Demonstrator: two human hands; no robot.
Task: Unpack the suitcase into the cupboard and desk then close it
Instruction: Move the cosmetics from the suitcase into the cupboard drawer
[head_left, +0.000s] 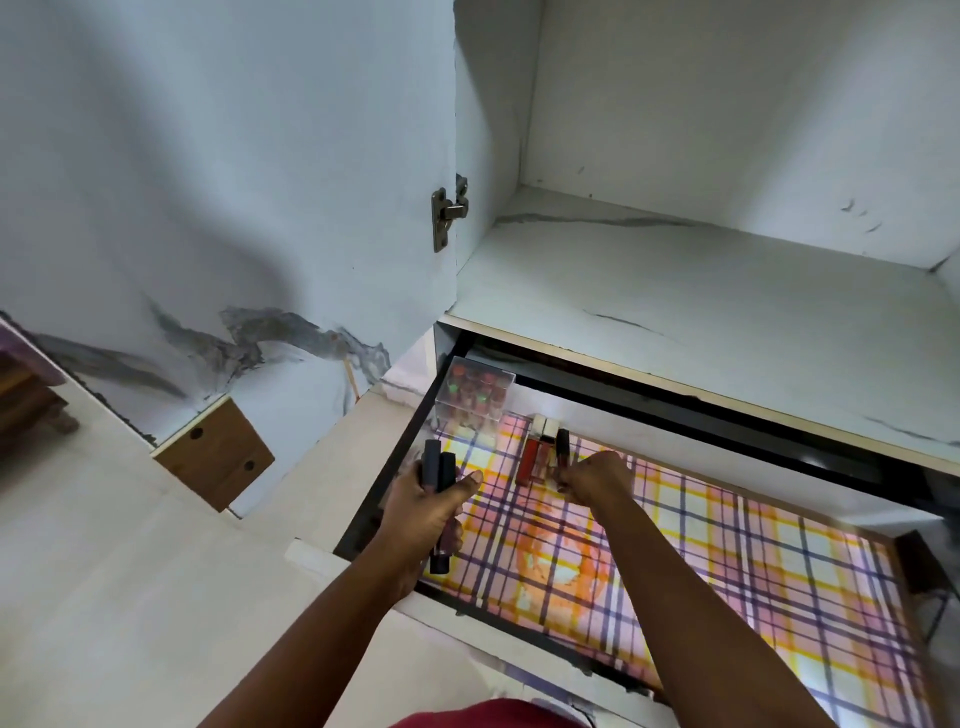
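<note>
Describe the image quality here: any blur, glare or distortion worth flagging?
Head view: wide-angle bending curves the cupboard door and shelf edges; soft shadows cross the door; glare washes out the plaid drawer liner near its centre; the clear organizer looks soft; both hands stay readable.

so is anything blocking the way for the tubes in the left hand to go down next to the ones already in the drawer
Nothing visible does. The left hand holds dark tubes above the drawer's left edge, and bare plaid liner lies between them and the row of tubes. The right hand is at that row's right end, and the clear case sits behind.
</note>
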